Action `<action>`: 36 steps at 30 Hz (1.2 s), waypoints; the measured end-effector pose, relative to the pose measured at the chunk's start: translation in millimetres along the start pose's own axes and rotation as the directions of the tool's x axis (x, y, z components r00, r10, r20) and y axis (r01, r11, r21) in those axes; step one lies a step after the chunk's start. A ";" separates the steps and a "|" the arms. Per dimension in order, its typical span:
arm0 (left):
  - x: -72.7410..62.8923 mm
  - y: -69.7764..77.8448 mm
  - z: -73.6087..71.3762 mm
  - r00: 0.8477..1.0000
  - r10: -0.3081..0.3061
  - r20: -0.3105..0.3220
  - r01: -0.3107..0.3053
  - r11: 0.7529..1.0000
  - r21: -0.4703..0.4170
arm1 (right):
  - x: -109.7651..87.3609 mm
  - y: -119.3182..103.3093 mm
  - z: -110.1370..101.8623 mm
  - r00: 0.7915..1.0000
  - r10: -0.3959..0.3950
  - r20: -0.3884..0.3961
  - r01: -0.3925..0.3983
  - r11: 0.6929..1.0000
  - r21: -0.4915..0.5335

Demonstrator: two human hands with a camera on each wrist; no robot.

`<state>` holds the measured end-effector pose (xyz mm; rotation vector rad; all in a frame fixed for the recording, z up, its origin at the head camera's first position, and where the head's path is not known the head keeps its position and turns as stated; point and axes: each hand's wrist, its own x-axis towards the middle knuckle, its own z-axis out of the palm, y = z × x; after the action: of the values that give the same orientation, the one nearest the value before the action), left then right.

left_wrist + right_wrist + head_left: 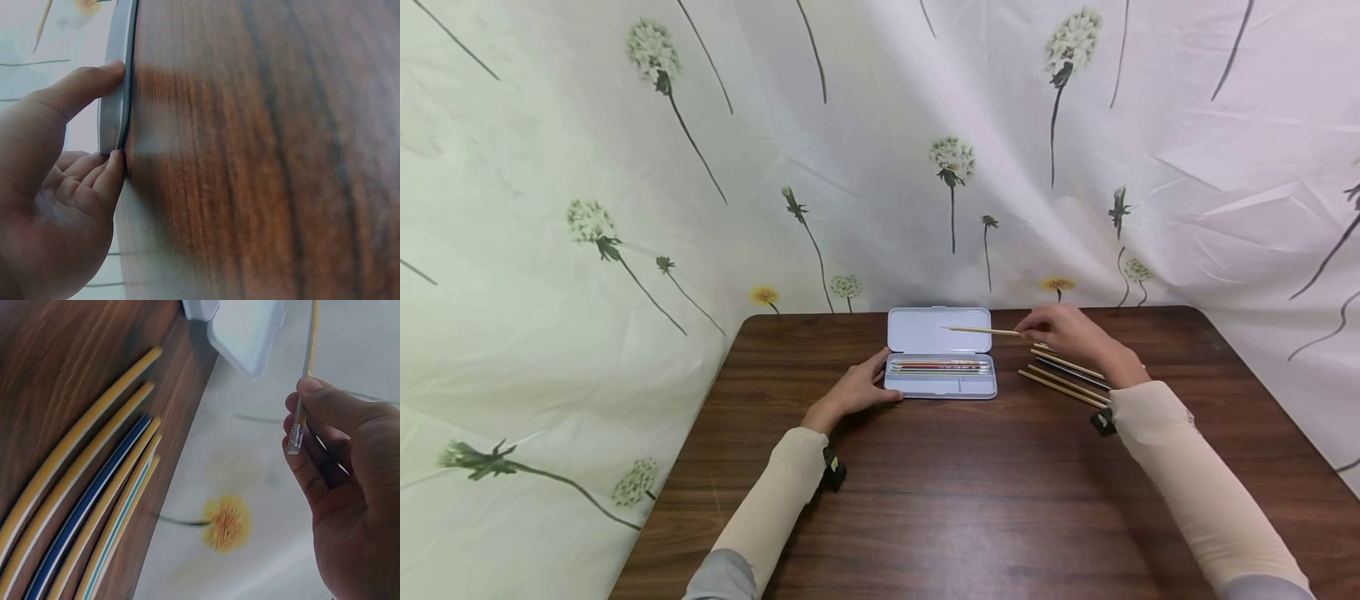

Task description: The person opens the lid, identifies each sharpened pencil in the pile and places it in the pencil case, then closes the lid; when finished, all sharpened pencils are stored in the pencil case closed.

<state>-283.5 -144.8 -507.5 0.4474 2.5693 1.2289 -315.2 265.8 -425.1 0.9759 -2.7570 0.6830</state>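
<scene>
A pale pencil case [940, 395] lies open on the table, its lid [925, 329] tipped back toward the cloth. Several pencils [936, 367] lie side by side in its rear compartment. My left hand [855, 387] grips the case's left end; in the left wrist view the thumb [94, 84] presses its side and the other fingers curl at its corner. Between thumb and fingers, my right hand [1056, 327] pinches a yellow pencil [981, 330] near its metal-banded end [295, 439]. The pencil is held level above the table, its point leftward, overlapping the lid in the head view.
Several more pencils [1063, 387] lie in a slanted row under and beside the right hand, mostly yellow, with one dark blue [87, 506] and one green-striped. A small front compartment [976, 386] is divided off in the case. A flowered cloth [865, 167] hangs behind the table.
</scene>
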 end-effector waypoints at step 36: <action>0.8 1.9 0.5 1.000 -0.006 -0.006 0.006 1.000 -0.011 | 57.8 -23.6 90.6 0.997 0.011 0.081 -0.015 0.999 0.050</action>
<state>-283.8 -143.0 -506.4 0.4340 2.5657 1.2432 -343.6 175.3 -480.9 1.0175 -2.8308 0.7348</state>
